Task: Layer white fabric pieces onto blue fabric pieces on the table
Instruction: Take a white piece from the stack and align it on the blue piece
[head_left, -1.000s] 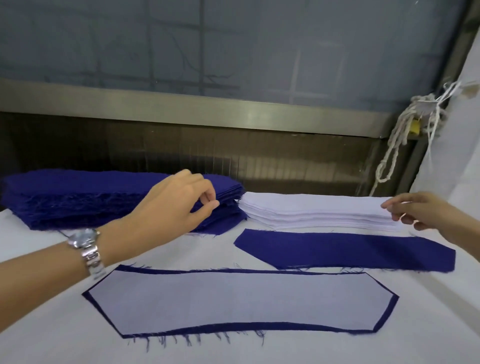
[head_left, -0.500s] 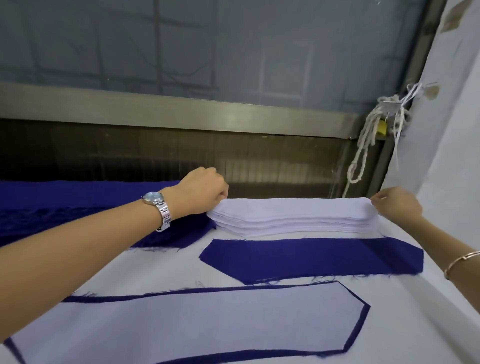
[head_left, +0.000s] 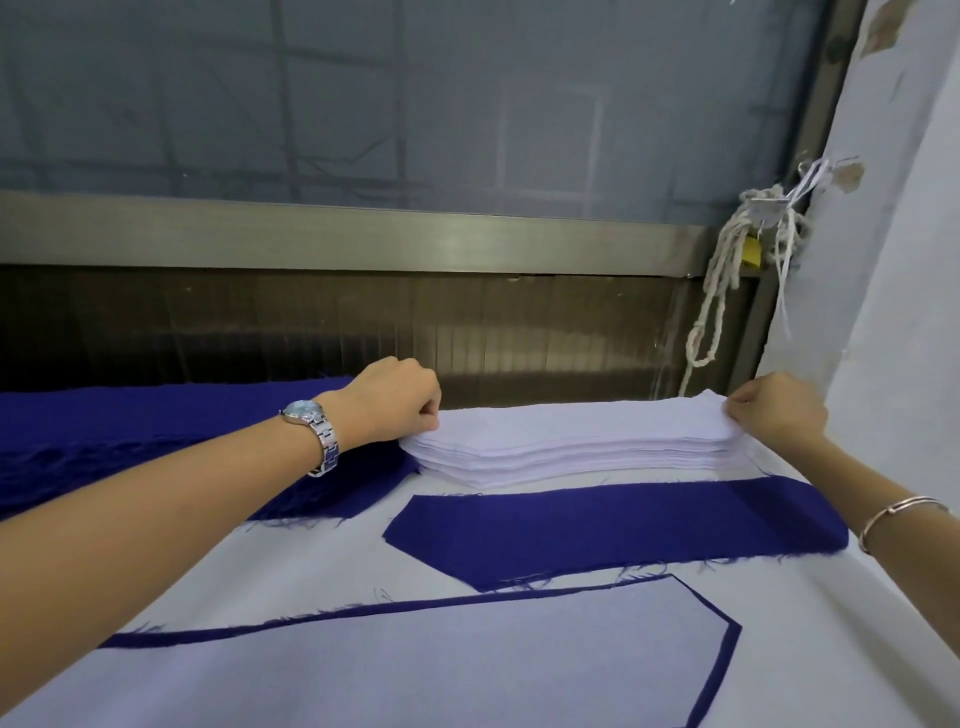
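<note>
A stack of white fabric pieces (head_left: 571, 447) lies at the back of the table. My left hand (head_left: 395, 402) pinches the top white piece at the stack's left end. My right hand (head_left: 774, 410) pinches the same top piece at its right end, where the corner is lifted a little. Just in front of the stack lies a bare blue fabric piece (head_left: 613, 525). Nearer to me, a white piece (head_left: 415, 660) lies on a blue piece whose border shows around it. A stack of blue fabric pieces (head_left: 156, 436) sits at the back left, partly behind my left arm.
The table has a white cover (head_left: 322, 566). A metal rail (head_left: 363, 234) and a dark panel run behind the table. A knotted white rope (head_left: 722, 291) hangs at the back right, beside a pale wall (head_left: 893, 260).
My left hand left the blue stack and went right to the white stack's left end. Both hands now pinch the top white piece. The view shifted right.
</note>
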